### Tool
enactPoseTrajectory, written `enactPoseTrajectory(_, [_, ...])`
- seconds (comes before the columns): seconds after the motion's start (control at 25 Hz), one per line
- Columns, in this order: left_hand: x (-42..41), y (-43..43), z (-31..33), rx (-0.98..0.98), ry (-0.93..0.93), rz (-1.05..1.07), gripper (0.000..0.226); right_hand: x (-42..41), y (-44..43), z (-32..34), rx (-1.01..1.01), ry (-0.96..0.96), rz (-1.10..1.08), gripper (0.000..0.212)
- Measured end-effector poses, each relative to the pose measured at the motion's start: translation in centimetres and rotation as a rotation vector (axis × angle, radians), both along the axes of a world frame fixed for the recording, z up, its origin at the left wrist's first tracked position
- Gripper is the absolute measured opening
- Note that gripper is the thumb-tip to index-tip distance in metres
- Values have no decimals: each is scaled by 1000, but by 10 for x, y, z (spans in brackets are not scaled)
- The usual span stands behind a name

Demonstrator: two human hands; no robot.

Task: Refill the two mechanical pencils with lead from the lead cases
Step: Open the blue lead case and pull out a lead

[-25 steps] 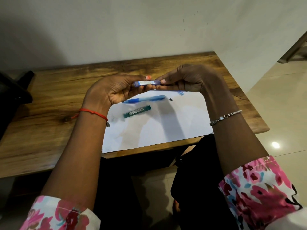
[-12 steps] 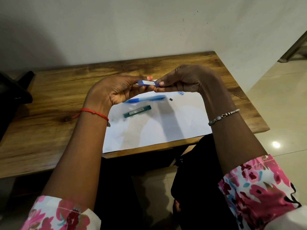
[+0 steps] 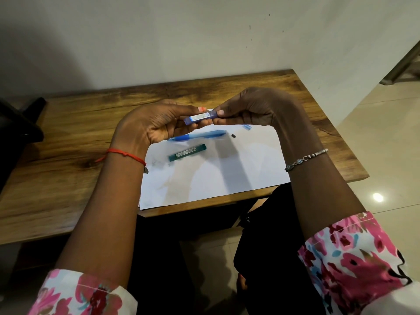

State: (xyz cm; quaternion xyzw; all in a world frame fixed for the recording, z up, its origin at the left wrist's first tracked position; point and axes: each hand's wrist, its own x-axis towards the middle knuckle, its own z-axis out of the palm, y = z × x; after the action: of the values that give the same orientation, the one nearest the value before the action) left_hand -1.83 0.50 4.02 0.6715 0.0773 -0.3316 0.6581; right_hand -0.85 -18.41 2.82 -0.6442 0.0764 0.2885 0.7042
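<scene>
We hold the blue case (image 3: 200, 117) up over the bench (image 3: 68, 137), lengthwise between both hands. Our left hand (image 3: 156, 123) is closed round its left end, thumb on top, and our right hand (image 3: 247, 110) pinches the right end between thumb and fingertips (image 3: 221, 113). That end looks like the cap end, so we judge the step in hand is opening the case.

Below, on the paper (image 3: 216, 178), the blue pencil (image 3: 197, 135) lies nearly level, with the green case (image 3: 187, 152) just beside it on our side. A small blue piece (image 3: 247, 126) and a small dark piece (image 3: 233, 135) sit near the pencil's right end (probably its cap parts, though they are too small to be sure). We see only one pencil; the second is not in view.

To do this well, we should keep the left grip firm and the case close to level, and work the cap with a small, steady pull, not a jerk. The leads are brittle and would scatter, so we should stay above the paper, where a dropped lead shows up plainly.
</scene>
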Motion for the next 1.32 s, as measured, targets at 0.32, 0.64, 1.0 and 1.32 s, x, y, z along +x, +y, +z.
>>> enactPoseTrajectory(0.32, [1, 1, 0, 1, -3, -21, 14, -3, 1, 5, -35, 10, 1, 12])
enactPoseTrajectory(0.64, [3, 6, -4, 12, -87, -87, 32, -3, 2, 4, -6, -16, -43, 10])
enactPoseTrajectory(1.0, [5, 7, -8, -14, -145, -144, 16, 0, -1, 3, -51, -270, -80, 18])
enactPoseTrajectory(1.32, [11, 9, -14, -32, -168, -162, 19, 6, -4, 0, 26, -424, -126, 16])
